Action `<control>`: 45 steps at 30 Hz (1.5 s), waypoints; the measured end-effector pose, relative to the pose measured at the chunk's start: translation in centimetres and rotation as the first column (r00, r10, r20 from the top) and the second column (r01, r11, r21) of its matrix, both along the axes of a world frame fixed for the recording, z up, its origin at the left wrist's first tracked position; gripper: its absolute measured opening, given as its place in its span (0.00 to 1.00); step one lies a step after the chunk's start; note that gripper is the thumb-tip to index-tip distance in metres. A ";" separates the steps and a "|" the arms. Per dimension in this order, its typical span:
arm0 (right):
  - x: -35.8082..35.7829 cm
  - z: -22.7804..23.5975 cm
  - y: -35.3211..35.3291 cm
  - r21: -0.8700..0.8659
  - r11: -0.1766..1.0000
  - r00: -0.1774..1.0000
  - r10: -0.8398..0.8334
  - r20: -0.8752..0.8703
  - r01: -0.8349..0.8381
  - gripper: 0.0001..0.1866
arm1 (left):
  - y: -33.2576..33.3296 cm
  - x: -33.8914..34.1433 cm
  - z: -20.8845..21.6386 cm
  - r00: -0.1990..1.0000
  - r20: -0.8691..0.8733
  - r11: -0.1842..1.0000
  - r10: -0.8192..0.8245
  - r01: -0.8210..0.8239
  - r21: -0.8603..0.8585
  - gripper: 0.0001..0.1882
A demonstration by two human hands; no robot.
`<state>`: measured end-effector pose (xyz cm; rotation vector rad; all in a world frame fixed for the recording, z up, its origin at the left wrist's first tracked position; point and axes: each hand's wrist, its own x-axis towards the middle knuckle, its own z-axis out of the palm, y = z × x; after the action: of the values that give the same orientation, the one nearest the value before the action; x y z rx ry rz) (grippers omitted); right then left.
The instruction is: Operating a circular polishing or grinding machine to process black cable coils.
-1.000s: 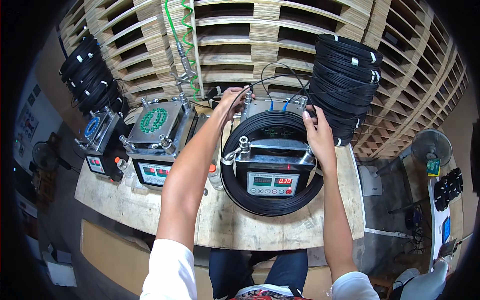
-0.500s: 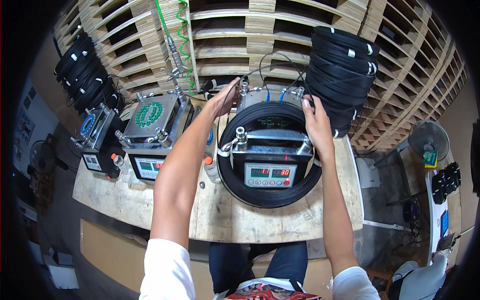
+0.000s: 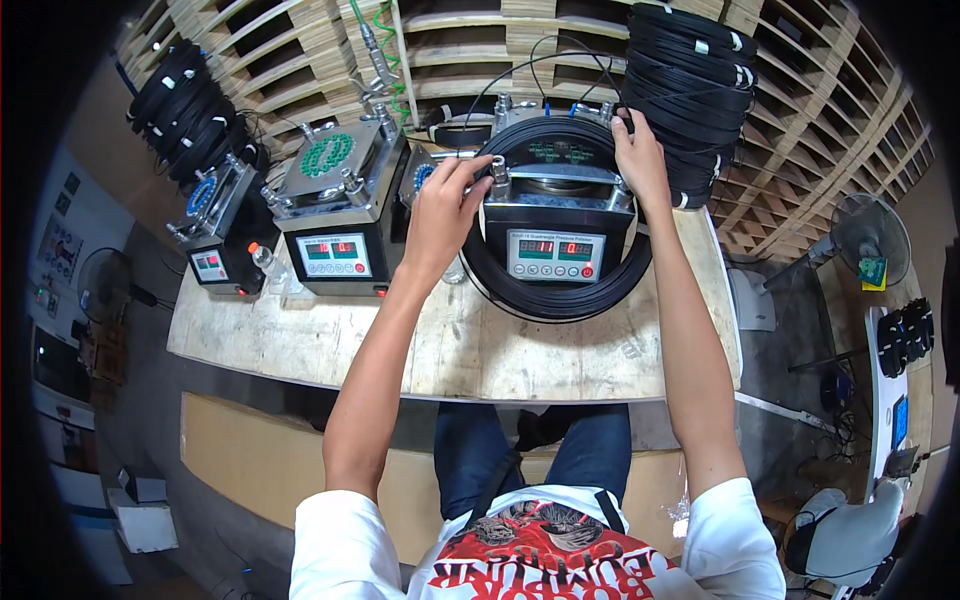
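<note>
Item: black coiled cable ring (image 3: 560,300) seated around the grey box-shaped machine with a red-digit panel (image 3: 553,225), on the pale wooden bench (image 3: 450,350).

My left hand (image 3: 440,215) pinches the ring's left rim; my right hand (image 3: 640,160) curls over its far right rim, both steadying it. Stacked black coils (image 3: 700,90) sit right of the machine, within reach.

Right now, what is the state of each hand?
Left hand: fingers closed on the black cable coil at its left side.
Right hand: gripping the same coil at its upper right.
</note>
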<state>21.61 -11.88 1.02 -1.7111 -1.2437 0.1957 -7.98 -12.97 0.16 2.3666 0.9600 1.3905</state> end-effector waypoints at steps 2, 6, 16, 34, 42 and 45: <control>0.2 -0.5 -0.1 0.088 0.996 0.997 -0.017 0.081 0.010 0.22 | -0.2 -0.2 0.1 0.992 -0.121 0.994 0.039 -0.026 0.109 0.14; 0.2 -0.4 -1.0 0.056 0.998 1.000 0.022 -0.001 -0.022 0.20 | -0.7 -0.7 0.2 0.942 -0.314 0.953 0.118 -0.019 0.303 0.17; 1.1 -2.2 -3.8 0.181 0.982 0.999 0.052 -0.005 -0.051 0.22 | -0.6 0.0 -0.1 0.916 -0.258 0.928 0.307 -0.228 0.294 0.11; 1.5 -4.5 -5.7 0.316 0.947 0.998 -0.055 0.005 0.050 0.23 | -1.2 5.4 -1.4 0.996 0.087 0.974 -0.024 0.043 -0.223 0.20; -2.3 -3.4 -10.6 0.415 0.906 0.993 -0.045 -0.113 0.088 0.16 | 0.7 3.9 -1.3 0.980 -0.038 0.978 0.195 -0.191 0.086 0.44; -1.7 -4.4 -10.8 0.374 0.927 0.988 0.016 -0.151 0.042 0.08 | 0.5 4.5 -2.6 0.989 0.009 0.985 0.149 -0.149 0.084 0.44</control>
<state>19.92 -22.73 -3.35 -1.3455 -1.0771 0.0702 -3.52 -12.42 -2.39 2.3949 1.1195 1.5160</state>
